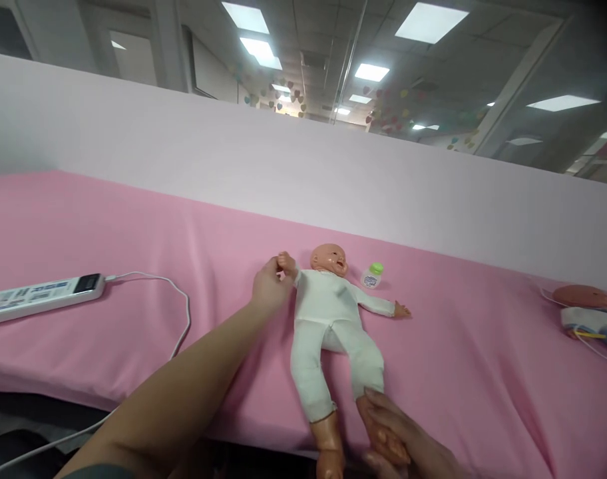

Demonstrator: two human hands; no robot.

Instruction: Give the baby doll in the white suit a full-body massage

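Note:
A baby doll (328,299) with a white cloth body lies on its back on the pink-covered table (448,372), its head toward the wall and its face turned right. My left hand (271,286) is closed on the doll's hand at the left, the fingertips wrapped round it. Around the doll's lower leg and foot at the front edge, my right hand (408,432) is closed, with part of the foot showing between thumb and fingers. The doll's other leg reaches over the table edge. Beside its head stands a small clear bottle (371,275) with a green cap.
At the left lies a white power bank (44,297) with a dark display and a white cable (188,306) running off the front edge. Another doll (590,309) lies at the far right. A white wall (303,166) with glass above borders the back.

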